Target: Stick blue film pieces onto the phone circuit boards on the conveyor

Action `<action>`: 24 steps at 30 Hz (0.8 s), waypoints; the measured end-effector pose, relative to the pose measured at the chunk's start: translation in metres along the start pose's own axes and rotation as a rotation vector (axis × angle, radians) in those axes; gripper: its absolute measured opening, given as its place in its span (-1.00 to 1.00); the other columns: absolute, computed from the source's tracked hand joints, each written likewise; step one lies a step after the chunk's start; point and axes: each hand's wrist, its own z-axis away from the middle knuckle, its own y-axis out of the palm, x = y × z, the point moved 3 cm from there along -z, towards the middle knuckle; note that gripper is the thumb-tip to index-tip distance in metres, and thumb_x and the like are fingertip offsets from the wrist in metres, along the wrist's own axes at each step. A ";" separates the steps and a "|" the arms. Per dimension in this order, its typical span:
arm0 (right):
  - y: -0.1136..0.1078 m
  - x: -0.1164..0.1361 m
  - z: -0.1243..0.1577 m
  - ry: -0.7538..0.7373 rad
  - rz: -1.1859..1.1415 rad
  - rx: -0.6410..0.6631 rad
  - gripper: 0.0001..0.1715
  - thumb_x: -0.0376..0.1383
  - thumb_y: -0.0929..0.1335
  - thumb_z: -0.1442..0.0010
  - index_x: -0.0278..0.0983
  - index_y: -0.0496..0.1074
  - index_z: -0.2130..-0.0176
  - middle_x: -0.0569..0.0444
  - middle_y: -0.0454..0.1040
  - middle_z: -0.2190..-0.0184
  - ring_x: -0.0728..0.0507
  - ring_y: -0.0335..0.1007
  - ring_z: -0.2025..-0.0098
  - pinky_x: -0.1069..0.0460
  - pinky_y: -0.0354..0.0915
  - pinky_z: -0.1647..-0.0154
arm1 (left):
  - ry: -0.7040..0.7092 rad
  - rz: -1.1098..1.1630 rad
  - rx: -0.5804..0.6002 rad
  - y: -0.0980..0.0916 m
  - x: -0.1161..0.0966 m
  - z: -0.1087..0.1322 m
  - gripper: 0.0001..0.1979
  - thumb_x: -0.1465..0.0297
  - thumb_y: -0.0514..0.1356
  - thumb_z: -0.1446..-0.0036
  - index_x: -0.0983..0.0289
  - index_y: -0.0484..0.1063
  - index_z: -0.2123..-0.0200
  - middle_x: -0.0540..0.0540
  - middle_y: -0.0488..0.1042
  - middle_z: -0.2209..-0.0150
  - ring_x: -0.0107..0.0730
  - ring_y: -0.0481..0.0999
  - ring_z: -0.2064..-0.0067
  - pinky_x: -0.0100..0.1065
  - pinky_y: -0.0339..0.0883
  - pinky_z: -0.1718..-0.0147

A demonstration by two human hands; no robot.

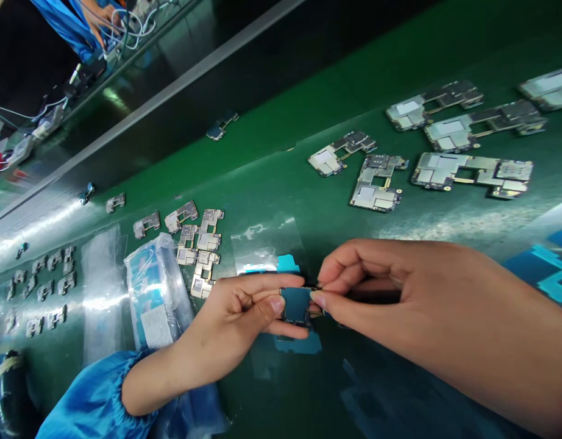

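My left hand (pixel 244 314) pinches a small blue circuit board (pixel 295 305) between thumb and fingers, just above the green mat (pixel 281 183). My right hand (pixel 377 292) meets it from the right, fingers pressed together on the board's right edge. A clear film sheet with blue tabs (pixel 281 262) lies under and behind the board. A blue sleeve covers my left forearm (pixel 93 396).
Several small boards (pixel 201 244) lie in a cluster to the left, larger ones (pixel 473 171) at the upper right. A clear bag of blue parts (pixel 155 292) sits by my left wrist. Another person's hand (pixel 100 18) works at the top left, beyond a dark conveyor.
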 end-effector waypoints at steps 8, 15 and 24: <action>-0.001 -0.005 0.000 -0.056 0.026 0.036 -0.92 -0.27 0.42 0.01 -0.07 0.50 0.50 0.20 0.64 0.51 -0.18 0.63 0.47 0.04 0.41 0.55 | 0.010 -0.042 0.017 0.000 0.000 0.000 -0.81 0.38 0.33 -0.32 0.22 0.65 0.02 0.06 0.73 0.22 -0.31 0.75 0.30 -0.53 0.61 0.26; 0.004 -0.003 -0.001 -0.054 0.086 -0.065 -0.89 -0.30 0.38 0.08 -0.05 0.47 0.56 0.24 0.60 0.57 -0.17 0.59 0.51 0.01 0.28 0.60 | 0.022 -0.059 -0.050 0.006 -0.002 0.000 -0.86 0.42 0.38 -0.24 0.23 0.67 0.12 -0.02 0.71 0.30 -0.40 0.74 0.32 -0.57 0.61 0.29; -0.010 0.010 0.007 -0.175 0.378 -0.137 -0.87 -0.22 0.42 -0.04 -0.12 0.41 0.50 0.14 0.56 0.58 -0.20 0.52 0.52 -0.03 0.19 0.54 | 0.096 -0.096 -0.155 0.013 0.004 -0.004 -0.67 0.22 0.50 -0.06 0.34 0.63 0.22 0.05 0.67 0.42 -0.37 0.69 0.40 -0.50 0.62 0.43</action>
